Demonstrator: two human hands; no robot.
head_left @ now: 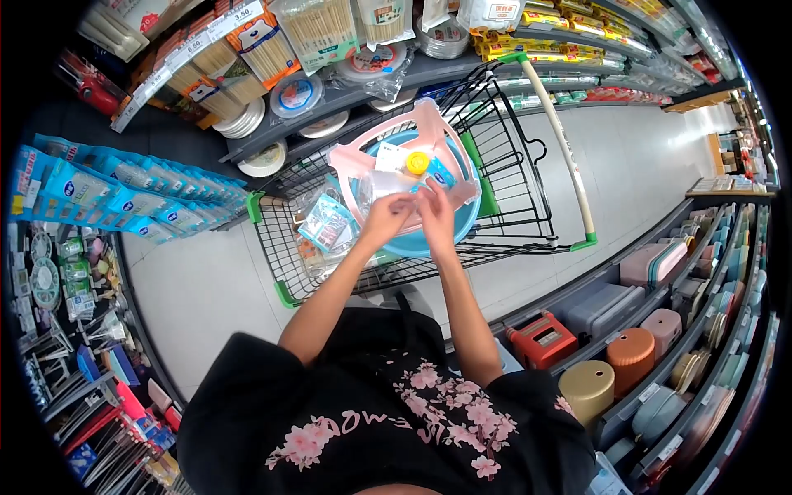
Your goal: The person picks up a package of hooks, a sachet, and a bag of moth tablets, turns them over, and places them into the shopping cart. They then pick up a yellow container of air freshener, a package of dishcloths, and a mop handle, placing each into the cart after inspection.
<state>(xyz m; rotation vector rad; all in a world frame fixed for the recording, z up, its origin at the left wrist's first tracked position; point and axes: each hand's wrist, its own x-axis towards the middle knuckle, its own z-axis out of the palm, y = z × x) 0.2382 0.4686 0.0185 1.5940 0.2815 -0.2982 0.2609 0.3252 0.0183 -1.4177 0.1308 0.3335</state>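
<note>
My left hand (pixel 388 219) and my right hand (pixel 436 216) meet over a shopping cart (pixel 276 247). Both have their fingers drawn together, fingertips almost touching. Whatever they pinch, if anything, is too small to make out. Below them a pink plastic stool (pixel 349 157), legs up, sits in a light blue basin (pixel 404 245). Inside the stool, just beyond my fingers, show a yellow round cap (pixel 417 162), a blue-and-white package (pixel 440 173) and a white card (pixel 390 154). A blue-and-white packet (pixel 327 223) lies in the cart to the left of the basin.
The cart's handle (pixel 561 148) is on the right. Shelves of bamboo skewers (pixel 272 51) and paper plates (pixel 241 118) run close behind it. Blue hanging packs (pixel 124 186) jut out at left. Storage boxes (pixel 541 339) and canisters (pixel 632 355) line the right shelf.
</note>
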